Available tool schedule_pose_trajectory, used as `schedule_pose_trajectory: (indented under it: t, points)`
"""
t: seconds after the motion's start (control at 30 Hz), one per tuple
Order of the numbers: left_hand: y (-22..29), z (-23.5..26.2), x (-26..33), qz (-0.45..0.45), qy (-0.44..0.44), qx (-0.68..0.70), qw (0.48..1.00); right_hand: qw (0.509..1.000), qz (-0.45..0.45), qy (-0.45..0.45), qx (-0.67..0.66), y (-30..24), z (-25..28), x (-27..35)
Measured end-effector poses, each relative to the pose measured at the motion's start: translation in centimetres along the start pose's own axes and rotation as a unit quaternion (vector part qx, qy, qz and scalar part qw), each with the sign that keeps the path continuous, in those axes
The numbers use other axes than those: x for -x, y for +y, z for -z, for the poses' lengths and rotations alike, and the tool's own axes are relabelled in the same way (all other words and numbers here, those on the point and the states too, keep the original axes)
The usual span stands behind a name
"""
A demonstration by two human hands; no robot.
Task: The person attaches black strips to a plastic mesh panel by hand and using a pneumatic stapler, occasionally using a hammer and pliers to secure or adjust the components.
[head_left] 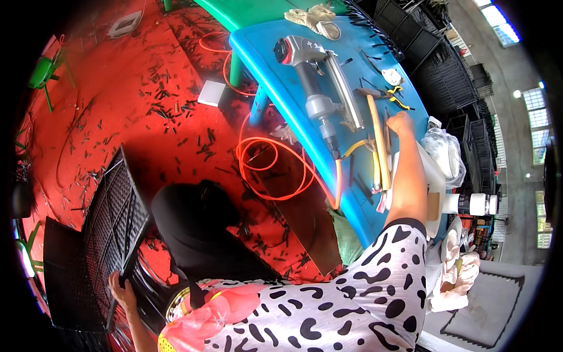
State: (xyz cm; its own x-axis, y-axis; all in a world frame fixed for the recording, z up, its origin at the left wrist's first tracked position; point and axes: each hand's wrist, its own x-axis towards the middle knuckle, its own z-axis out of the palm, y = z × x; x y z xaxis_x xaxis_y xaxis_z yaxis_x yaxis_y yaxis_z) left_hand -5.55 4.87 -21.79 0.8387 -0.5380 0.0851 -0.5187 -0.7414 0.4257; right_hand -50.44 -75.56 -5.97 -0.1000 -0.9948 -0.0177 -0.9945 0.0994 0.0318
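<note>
My left hand is closed round the edge of a black woven wicker panel on a frame, at the lower left. Stretched out over the blue table, my right hand has its fingers curled together; what they hold, if anything, is hard to make out. Just left of it lies a hammer with a wooden handle. Beyond the hand are yellow-and-black pliers. An air nail gun lies farther left, an orange hose at its lower end. A yellow-handled tool rests beside the hammer.
The orange hose lies coiled on the red floor, among scattered black strips. White gloves lie on the table's far end. To the right stand a plastic bag and a white bottle. Black wicker pieces are stacked behind.
</note>
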Motion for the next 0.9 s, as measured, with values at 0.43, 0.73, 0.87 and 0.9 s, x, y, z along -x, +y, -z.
schedule_pose_trajectory:
  t: [0.43, 0.73, 0.87, 0.9]
  points:
    - [0.0, -0.1, 0.0, 0.034, -0.009, 0.015, 0.999, 0.971, 0.171, 0.121, -0.116, -8.5, 1.1, -4.7]
    - [-1.0, 0.3, -0.9, 0.023, -0.003, 0.012, 1.000, 0.968, 0.060, 0.178, -0.168, -8.4, 0.2, -8.5]
    - [-1.8, 0.7, -0.8, 0.023, -0.003, -0.006, 1.000, 0.968, 0.171, 0.089, -0.160, -7.4, -0.5, -10.0]
    - [-1.3, 0.6, -1.2, 0.021, -0.005, -0.005, 1.000, 0.969, 0.168, 0.090, -0.159, -6.9, -0.3, -11.5]
